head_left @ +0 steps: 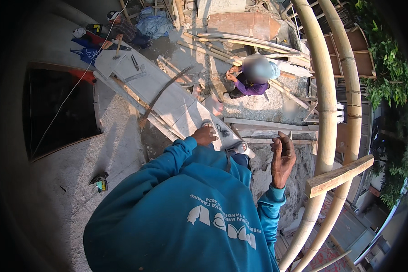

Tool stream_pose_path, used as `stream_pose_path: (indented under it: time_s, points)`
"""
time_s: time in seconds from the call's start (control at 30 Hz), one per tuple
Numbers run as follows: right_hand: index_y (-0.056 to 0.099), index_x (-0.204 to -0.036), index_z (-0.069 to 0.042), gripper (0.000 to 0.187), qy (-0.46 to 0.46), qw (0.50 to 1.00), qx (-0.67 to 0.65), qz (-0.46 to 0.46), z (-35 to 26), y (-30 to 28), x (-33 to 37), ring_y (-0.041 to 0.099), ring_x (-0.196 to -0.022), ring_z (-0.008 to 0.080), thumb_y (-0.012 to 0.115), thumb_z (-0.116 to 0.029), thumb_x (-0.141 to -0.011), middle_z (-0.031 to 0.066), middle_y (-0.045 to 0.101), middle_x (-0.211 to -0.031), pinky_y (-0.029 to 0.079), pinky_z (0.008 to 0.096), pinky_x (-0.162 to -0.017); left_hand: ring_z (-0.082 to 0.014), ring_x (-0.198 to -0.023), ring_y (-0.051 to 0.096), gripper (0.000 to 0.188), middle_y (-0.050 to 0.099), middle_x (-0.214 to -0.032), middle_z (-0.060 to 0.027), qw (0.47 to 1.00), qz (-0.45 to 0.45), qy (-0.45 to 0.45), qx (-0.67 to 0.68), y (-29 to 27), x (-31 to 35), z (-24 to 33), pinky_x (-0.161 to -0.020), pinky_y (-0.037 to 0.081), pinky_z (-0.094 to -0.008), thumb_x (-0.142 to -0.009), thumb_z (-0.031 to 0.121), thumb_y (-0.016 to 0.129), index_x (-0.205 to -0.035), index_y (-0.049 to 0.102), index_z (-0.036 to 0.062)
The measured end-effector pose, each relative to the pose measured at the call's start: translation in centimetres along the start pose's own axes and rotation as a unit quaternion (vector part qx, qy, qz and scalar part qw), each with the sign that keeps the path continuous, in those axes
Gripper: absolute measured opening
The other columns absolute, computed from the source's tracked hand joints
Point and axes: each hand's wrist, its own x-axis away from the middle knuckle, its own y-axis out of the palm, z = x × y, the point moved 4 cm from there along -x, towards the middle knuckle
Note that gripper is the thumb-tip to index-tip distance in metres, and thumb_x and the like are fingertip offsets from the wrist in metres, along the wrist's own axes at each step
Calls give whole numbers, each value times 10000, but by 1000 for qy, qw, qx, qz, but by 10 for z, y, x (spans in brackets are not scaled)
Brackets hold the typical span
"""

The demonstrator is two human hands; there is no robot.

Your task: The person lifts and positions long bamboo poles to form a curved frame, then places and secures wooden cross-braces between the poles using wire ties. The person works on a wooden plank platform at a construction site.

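My left hand [205, 135] is low in front of me, close to my leg and above the pale plank walkway [179, 111] I stand on. Its fingers partly hide behind the hand, so I cannot tell whether it grips anything. On the right, my right hand [283, 161] is raised with fingers bent and apart, and nothing shows in it. It is nearest to the upright bamboo pole [325, 113], not touching it. A small dark object [223, 131] lies beside my foot. Across the planks lies a long, dark, curved strip [163, 94].
A hammer [118, 49] and a dark hand tool [135, 62] rest at the walkway's far end, near another person [127, 31]. Below, a person in purple [253, 86] crouches by timber [258, 43]. A short wooden board [340, 176] crosses two bamboo poles. A dark opening [61, 109] is at left.
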Motion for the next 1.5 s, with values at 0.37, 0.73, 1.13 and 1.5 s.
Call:
stream_pose_path:
  time_s: [0.37, 0.73, 1.13, 1.5]
  points:
    - [685, -1136, 4, 305, 50, 990, -16, -133, 161, 118, -59, 656, -826, 187, 659, -232, -945, 111, 708, -941, 525, 316, -735, -359, -1127, 635, 540, 668, -1208, -204, 997, -66, -46, -12, 54, 41, -22, -978, 486, -432, -866, 471, 660, -1237, 660, 77]
    - [693, -1060, 46, 289, 62, 981, 50, -179, 236, 195, -67, 665, -696, 146, 652, -201, -915, 99, 712, -821, 525, 294, -645, -341, -1131, 649, 581, 673, -1225, -200, 994, -33, -97, 23, 25, 63, -38, -967, 506, -410, -869, 463, 679, -1264, 649, 38]
    - [729, -1053, -19, 338, 125, 973, 61, -182, 245, 204, -64, 688, -842, 290, 608, -285, -885, 183, 720, -918, 525, 384, -787, -336, -1079, 656, 477, 700, -1157, -180, 995, -15, -98, 4, 17, 46, -87, -955, 493, -409, -899, 453, 605, -1136, 721, 55]
    - [722, -1037, 28, 348, 95, 981, 70, -152, 235, 205, -54, 727, -720, 223, 631, -273, -890, 161, 732, -819, 564, 374, -715, -268, -1025, 684, 438, 724, -1109, -164, 991, -60, -107, 57, 14, 33, -87, -912, 514, -373, -928, 382, 577, -1142, 718, 27]
